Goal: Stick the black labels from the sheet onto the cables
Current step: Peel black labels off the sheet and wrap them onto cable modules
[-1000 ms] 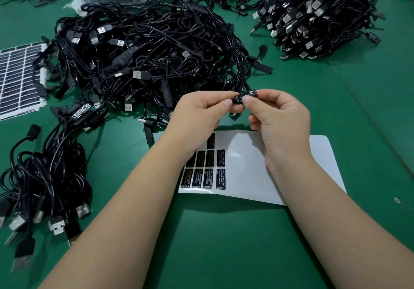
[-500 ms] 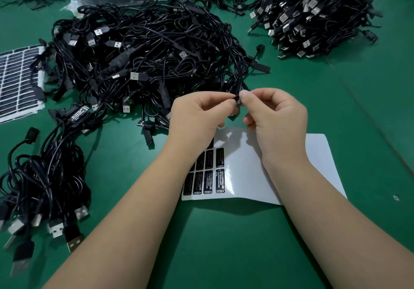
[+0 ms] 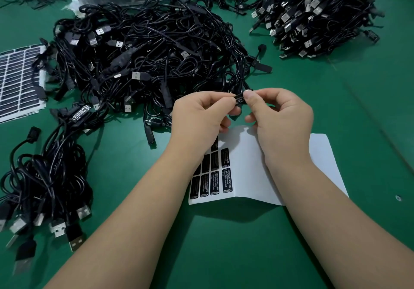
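The black label (image 3: 239, 100) sits on a small black cable part, held up above the green bench (image 3: 224, 244) near its middle. The left hand (image 3: 199, 118) pinches the part from one side and the right hand (image 3: 282, 118) pinches it from the other, with the right thumb pressing on the label. White letters show on the label. The cable runs from the part back into the big cable pile (image 3: 145, 55) toward the far left of the bench. Under the hands lies the white label sheet (image 3: 251, 172), with rows of black labels on its left part. A small cable bunch (image 3: 42, 187) lies by the left edge. Another cable heap (image 3: 318, 12) sits at the far right corner. A second label sheet (image 3: 18, 82) lies at the left edge.
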The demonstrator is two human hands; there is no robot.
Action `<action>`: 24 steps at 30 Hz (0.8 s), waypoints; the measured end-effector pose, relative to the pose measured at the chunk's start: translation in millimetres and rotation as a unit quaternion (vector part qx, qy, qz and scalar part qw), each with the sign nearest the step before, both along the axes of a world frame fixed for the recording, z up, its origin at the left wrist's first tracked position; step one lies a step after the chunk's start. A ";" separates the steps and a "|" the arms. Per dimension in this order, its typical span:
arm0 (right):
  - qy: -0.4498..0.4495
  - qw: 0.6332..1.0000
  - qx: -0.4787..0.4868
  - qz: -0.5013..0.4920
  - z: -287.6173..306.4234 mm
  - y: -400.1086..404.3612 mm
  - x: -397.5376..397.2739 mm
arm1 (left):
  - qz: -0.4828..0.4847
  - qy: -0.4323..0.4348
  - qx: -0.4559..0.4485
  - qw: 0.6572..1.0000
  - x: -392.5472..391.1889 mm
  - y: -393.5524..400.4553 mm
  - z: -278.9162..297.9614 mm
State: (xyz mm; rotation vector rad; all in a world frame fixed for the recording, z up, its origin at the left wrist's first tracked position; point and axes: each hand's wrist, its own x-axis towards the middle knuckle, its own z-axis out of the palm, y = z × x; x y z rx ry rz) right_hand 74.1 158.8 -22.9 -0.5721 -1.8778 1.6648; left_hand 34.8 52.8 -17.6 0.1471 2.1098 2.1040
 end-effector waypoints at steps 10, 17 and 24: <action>-0.003 1.000 0.018 0.001 1.5 -0.1 1.1 | -0.011 0.011 0.007 1.000 -0.3 -2.0 -2.3; -0.015 0.991 -0.131 -0.012 2.3 9.2 -4.6 | -0.007 -0.002 0.016 1.000 -1.2 -1.8 -2.0; -0.025 0.994 -0.045 0.095 2.3 6.3 -2.7 | -0.025 0.002 -0.001 1.000 -5.4 -1.4 -4.6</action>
